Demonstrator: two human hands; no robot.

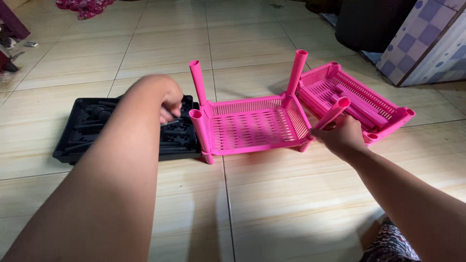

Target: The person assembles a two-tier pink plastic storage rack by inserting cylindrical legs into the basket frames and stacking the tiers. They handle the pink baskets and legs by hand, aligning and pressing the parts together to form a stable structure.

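Observation:
A pink slotted plastic rack shelf (pixel 252 128) lies on the tiled floor with three pink tube legs standing up from its corners. My right hand (pixel 340 136) grips another pink tube leg (pixel 335 110) at the shelf's near right corner, the tube leaning to the right. My left hand (pixel 162 99) reaches over a black plastic tool case (pixel 77 138) left of the shelf, its fingers curled down into the case. What they touch is hidden. A second pink shelf (pixel 383 104) lies to the right with loose pink tubes (pixel 357 107) in it.
Beige floor tiles (pixel 272 204) surround the pieces. A cabinet with a blue checked pattern (pixel 429 41) stands at the far right, beside a dark object (pixel 369 22). Red cloth (pixel 82 7) lies at the far left, and small dark items (pixel 9 36) sit by the left edge.

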